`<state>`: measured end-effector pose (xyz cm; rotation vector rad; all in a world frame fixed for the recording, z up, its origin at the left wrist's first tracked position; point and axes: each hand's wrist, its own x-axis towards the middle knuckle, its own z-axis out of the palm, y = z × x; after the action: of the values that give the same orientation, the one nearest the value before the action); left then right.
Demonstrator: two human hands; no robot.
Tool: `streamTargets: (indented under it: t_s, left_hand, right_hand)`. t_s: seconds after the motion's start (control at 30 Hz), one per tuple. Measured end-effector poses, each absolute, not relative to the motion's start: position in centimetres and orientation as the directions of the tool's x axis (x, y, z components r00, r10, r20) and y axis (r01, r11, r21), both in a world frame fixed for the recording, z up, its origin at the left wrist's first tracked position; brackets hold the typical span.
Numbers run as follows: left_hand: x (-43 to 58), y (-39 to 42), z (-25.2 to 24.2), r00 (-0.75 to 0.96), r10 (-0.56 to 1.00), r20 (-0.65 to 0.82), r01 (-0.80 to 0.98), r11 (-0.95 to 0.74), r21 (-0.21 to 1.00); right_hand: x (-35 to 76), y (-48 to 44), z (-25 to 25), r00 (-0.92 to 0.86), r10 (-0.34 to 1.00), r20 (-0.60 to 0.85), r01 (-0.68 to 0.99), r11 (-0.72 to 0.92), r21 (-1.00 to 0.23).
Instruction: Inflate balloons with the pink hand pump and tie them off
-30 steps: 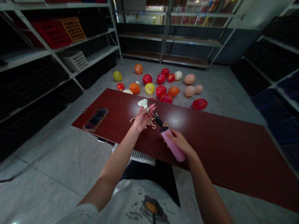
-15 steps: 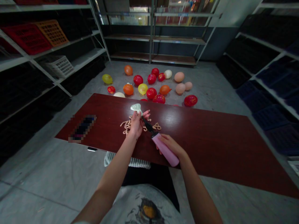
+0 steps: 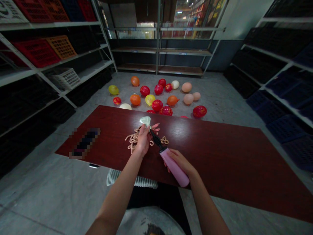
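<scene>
One limp pale-green balloon (image 3: 145, 121) is at the black nozzle (image 3: 156, 139) of a pink pump (image 3: 174, 168), over the far part of the desk (image 3: 220, 156). The left hand (image 3: 143, 139) pinches the balloon; the right hand (image 3: 180, 161) clasps the pump's body, nearer. Tan curly pieces (image 3: 133, 139) lie left and right of the left hand. Inflated balloons (image 3: 156, 105) rest on the floor (image 3: 212, 91) beyond.
</scene>
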<state>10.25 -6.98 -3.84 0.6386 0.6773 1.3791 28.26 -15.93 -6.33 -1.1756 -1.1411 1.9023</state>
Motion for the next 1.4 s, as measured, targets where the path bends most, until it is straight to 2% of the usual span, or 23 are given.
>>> streamTargets:
  t_s: [0.4, 0.63, 0.93, 1.4]
  left_hand:
    - [9.5, -6.5, -3.5, -0.134, 0.99, -0.038, -0.633, -0.056, 0.772]
    - [10.1, -6.2, -3.2, -0.107, 0.993, -0.056, -0.655, -0.028, 0.755]
    - [11.1, -6.5, -3.2, -0.024, 0.997, -0.073, -0.622, 0.042, 0.782]
    - [11.6, -6.5, -3.5, -0.07, 0.997, -0.035, -0.552, -0.01, 0.834]
  right_hand:
    - [28.3, -16.2, -6.1, -0.38, 0.867, -0.322, -0.103, -0.385, -0.917]
    - [28.2, -16.2, -6.1, -0.393, 0.849, -0.352, -0.073, -0.411, -0.909]
    - [28.4, -16.1, -6.3, -0.414, 0.851, -0.324, -0.094, -0.394, -0.914]
    - [28.3, -16.1, -6.1, -0.403, 0.853, -0.331, -0.129, -0.411, -0.903]
